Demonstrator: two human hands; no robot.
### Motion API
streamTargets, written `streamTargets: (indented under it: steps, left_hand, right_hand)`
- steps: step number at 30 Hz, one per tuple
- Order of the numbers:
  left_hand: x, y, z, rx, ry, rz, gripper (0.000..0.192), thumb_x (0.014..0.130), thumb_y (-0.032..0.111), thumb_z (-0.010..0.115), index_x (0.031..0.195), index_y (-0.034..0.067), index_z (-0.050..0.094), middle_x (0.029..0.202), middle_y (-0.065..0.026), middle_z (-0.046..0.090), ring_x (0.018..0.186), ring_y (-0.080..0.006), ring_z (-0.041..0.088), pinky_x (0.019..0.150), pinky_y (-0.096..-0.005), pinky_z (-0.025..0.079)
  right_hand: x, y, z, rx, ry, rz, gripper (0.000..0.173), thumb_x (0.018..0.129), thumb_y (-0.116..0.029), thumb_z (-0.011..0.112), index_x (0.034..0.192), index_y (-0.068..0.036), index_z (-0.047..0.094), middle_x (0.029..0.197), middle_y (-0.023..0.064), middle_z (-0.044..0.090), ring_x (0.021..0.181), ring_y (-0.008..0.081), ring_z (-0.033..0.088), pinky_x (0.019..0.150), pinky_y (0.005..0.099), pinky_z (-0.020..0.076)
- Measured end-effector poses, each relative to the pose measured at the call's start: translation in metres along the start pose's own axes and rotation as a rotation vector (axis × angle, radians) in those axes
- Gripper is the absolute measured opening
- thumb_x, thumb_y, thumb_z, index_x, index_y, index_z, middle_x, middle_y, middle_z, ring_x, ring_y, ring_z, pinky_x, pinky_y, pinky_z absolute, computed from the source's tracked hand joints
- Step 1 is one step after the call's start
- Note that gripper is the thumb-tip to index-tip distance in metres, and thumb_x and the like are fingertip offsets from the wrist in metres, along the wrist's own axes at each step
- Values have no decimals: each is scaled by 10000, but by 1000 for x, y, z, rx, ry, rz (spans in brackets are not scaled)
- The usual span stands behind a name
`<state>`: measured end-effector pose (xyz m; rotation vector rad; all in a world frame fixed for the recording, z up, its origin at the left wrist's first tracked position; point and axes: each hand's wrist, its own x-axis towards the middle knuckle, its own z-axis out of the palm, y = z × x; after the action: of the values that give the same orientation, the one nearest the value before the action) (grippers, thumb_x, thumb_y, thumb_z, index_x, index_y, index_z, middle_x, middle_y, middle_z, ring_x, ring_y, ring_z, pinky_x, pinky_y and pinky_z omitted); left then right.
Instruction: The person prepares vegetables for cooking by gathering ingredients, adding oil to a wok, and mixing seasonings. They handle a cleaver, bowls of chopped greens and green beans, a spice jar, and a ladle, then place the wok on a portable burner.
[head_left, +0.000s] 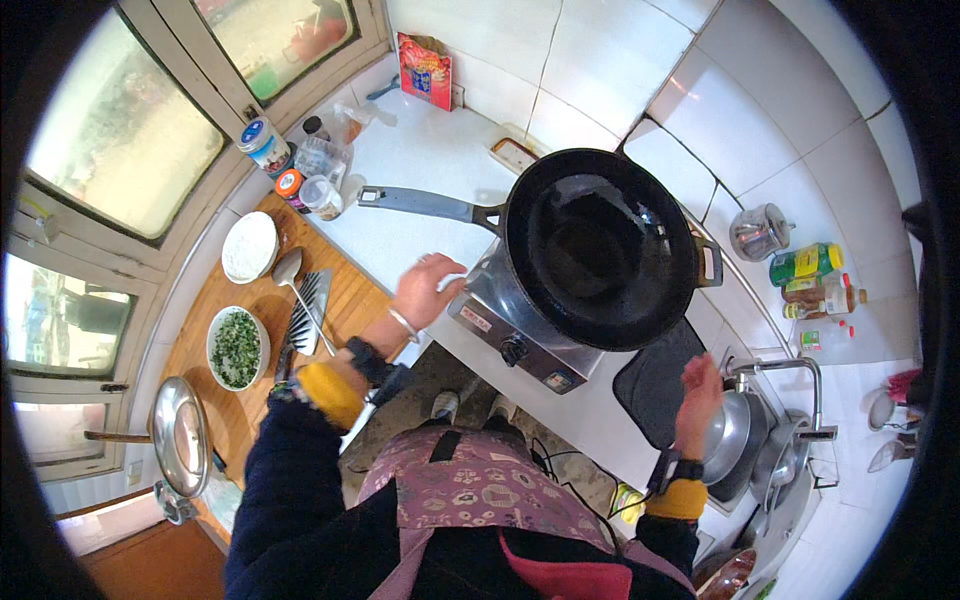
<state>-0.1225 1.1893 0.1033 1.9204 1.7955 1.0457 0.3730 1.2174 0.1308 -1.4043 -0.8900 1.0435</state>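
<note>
A black wok (600, 255) with a long grey handle (424, 204) sits on a steel gas stove (517, 330) in front of me. The wok's inside looks dark and shiny at the bottom. My left hand (429, 291) is beside the stove's left corner, below the wok handle; its fingers are apart and hold nothing. Whether its fingertips touch the stove cannot be told. Over by the sink, my right hand (699, 397) hovers near a black mat (656, 382) and a metal basin (724, 442). It appears empty, with its fingers close together.
On the wooden board (360, 292) are a bowl of chopped greens (236, 349), a bowl of white powder (250, 247), a metal spoon (289, 268) and a cleaver (311, 300). Jars (266, 146) line the window side. A faucet (795, 364) stands right, near sauce bottles (821, 296).
</note>
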Motion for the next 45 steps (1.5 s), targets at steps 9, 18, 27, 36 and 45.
streamTargets:
  steps: [9, 18, 27, 36, 45]
  left_hand:
    - [37, -46, 115, -107, 84, -499, 311, 744, 262, 719, 915, 12, 646, 842, -162, 633, 762, -281, 620, 692, -362, 498]
    - [24, -99, 120, -279, 35, -699, 289, 850, 268, 549, 767, 16, 662, 743, -162, 661, 746, -362, 638, 693, -426, 498]
    - [41, -87, 126, -168, 51, -46, 416, 929, 320, 448, 1168, -10, 531, 1191, -244, 535, 1139, -349, 504, 960, -394, 402]
    - [48, -68, 105, -3, -283, 121, 491, 913, 219, 472, 1316, -27, 337, 1338, -254, 389, 1209, -391, 427, 1002, -411, 379]
    - [4, -48, 91, -27, -352, 4, 605, 897, 197, 509, 1396, -32, 252, 1475, -208, 228, 1319, -360, 319, 1085, -377, 296]
  right_hand:
    - [-145, 53, 37, 11, -106, 246, 313, 944, -276, 535, 1096, -11, 599, 835, 53, 641, 683, 114, 590, 606, 246, 489]
    - [-207, 58, 40, 25, -48, 343, 288, 951, -238, 524, 1133, -21, 575, 842, 42, 644, 674, 98, 588, 603, 227, 479]
    - [-223, 67, 35, 20, -65, 386, 269, 948, -225, 529, 1110, -18, 588, 826, 51, 651, 678, 115, 590, 596, 247, 476]
    - [-234, 68, 24, 37, -31, 417, 254, 941, -208, 537, 1083, -10, 608, 824, 48, 647, 670, 103, 580, 603, 249, 478]
    - [-233, 75, 34, 29, -104, 442, 264, 930, -201, 550, 1114, -14, 582, 833, 47, 644, 680, 112, 591, 605, 239, 483]
